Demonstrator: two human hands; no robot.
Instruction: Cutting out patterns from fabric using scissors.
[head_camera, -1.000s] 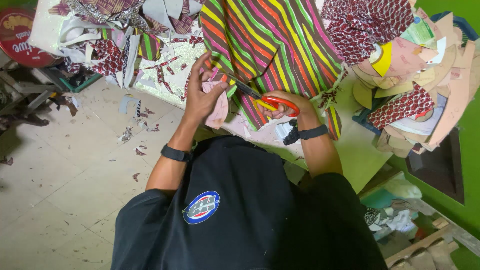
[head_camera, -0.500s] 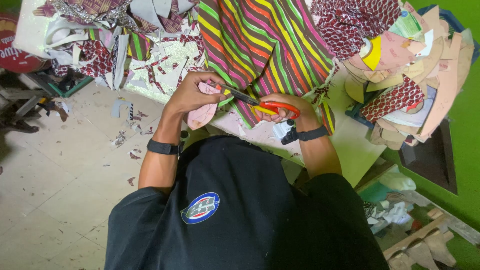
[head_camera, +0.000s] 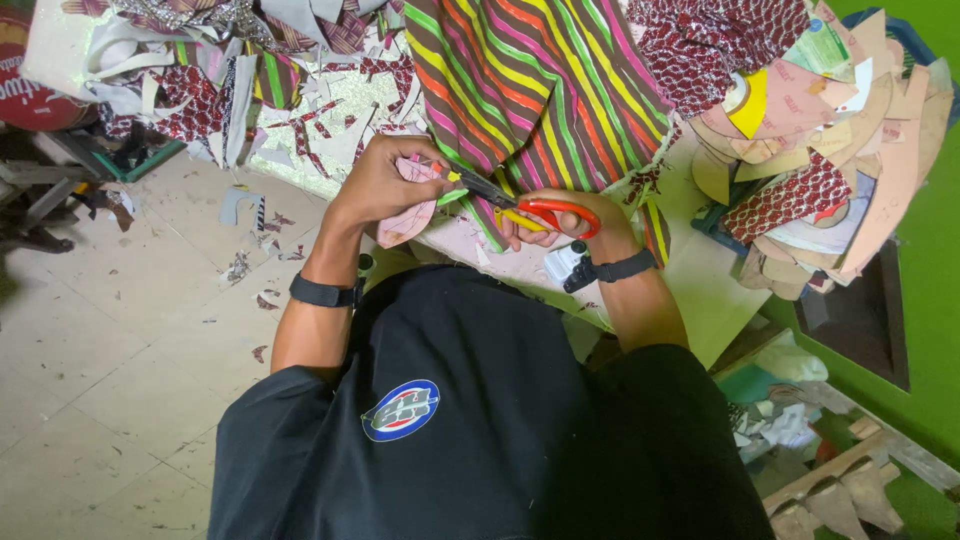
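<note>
My right hand (head_camera: 585, 228) is shut on the red-handled scissors (head_camera: 520, 205), whose blades point left toward my left hand. My left hand (head_camera: 378, 182) grips a pink pattern piece (head_camera: 408, 218) with a strip of striped cloth at its edge, right at the scissor tips. The big multicoloured striped fabric (head_camera: 545, 85) hangs over the white table (head_camera: 700, 290) just beyond both hands. Each wrist wears a black band.
A heap of pink and tan card shapes with red patterned cloth (head_camera: 830, 150) lies at the right. Fabric scraps (head_camera: 250, 70) cover the table's left end. Offcuts litter the tiled floor (head_camera: 120, 330). A green wall (head_camera: 925, 300) runs along the right.
The view has shifted slightly. My left hand has turned the pink piece while the scissors stay at its edge, blades a little further along the cloth.
</note>
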